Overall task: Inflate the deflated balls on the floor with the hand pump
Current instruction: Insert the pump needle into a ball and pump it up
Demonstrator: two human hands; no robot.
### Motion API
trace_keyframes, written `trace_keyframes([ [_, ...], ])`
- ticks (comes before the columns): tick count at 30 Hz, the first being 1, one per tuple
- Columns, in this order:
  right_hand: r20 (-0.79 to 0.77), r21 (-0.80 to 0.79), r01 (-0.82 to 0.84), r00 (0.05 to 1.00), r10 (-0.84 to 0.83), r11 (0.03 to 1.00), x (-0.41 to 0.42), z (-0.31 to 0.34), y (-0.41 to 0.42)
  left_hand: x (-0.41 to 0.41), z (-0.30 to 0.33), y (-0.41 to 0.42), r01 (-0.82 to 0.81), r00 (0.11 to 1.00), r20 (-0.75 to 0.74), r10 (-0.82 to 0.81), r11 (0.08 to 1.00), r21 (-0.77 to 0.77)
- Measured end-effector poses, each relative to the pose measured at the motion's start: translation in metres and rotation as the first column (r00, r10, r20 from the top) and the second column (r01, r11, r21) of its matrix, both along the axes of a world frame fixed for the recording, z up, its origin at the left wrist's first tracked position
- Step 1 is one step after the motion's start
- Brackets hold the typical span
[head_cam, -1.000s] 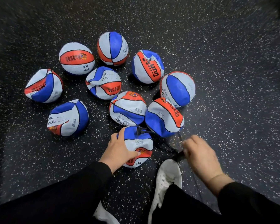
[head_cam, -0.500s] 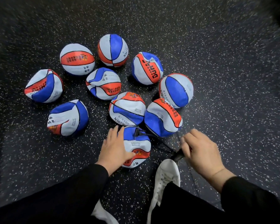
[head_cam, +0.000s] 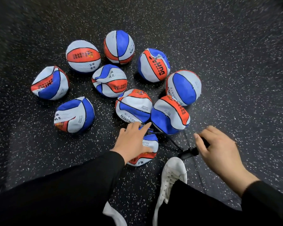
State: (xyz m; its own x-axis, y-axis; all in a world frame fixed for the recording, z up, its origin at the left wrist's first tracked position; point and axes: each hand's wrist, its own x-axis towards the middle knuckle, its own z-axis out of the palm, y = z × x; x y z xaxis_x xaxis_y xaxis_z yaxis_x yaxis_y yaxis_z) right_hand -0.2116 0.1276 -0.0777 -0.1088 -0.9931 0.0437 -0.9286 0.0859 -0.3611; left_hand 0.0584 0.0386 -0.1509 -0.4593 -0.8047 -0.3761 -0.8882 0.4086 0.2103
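Note:
Several dented red, white and blue balls lie in a cluster on the floor. My left hand (head_cam: pixel 132 141) rests flat on the nearest ball (head_cam: pixel 149 148), fingers straight over its top. A thin black hose (head_cam: pixel 168 139) runs from that ball's top to the black hand pump (head_cam: pixel 189 152). My right hand (head_cam: pixel 216 148) grips the pump's handle, raised above the pump body. The pump's base is hidden behind my white shoe (head_cam: pixel 171 176).
The floor (head_cam: pixel 235 79) is black rubber with white speckles. Two crumpled balls (head_cam: pixel 134 107) (head_cam: pixel 169 115) touch just beyond the nearest one. A rounder ball (head_cam: pixel 82 56) sits at the back left. My black sleeves and trouser leg fill the bottom of the view.
My right hand has risen with the pump handle. My left hand has slid further over the top of the nearest ball, fingers flattening.

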Motion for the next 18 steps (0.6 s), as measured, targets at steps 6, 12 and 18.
trace_keyframes([
  [6, -0.014, -0.006, -0.042, 0.999, 0.042, 0.999, 0.005, 0.002, -0.004, 0.019, -0.011, 0.006, 0.030, 0.992, -0.126, -0.022, 0.997, 0.065],
  [12, -0.001, -0.023, -0.030, 1.000, 0.030, 0.999, 0.008, 0.000, -0.007, 0.021, -0.020, 0.008, -0.052, 0.966, -0.243, 0.083, 0.990, 0.132],
  [18, -0.008, -0.059, -0.007, 1.000, 0.006, 0.998, 0.005, -0.008, -0.001, 0.029, -0.024, 0.010, -0.088, 0.942, -0.311, 0.126, 0.987, 0.133],
])
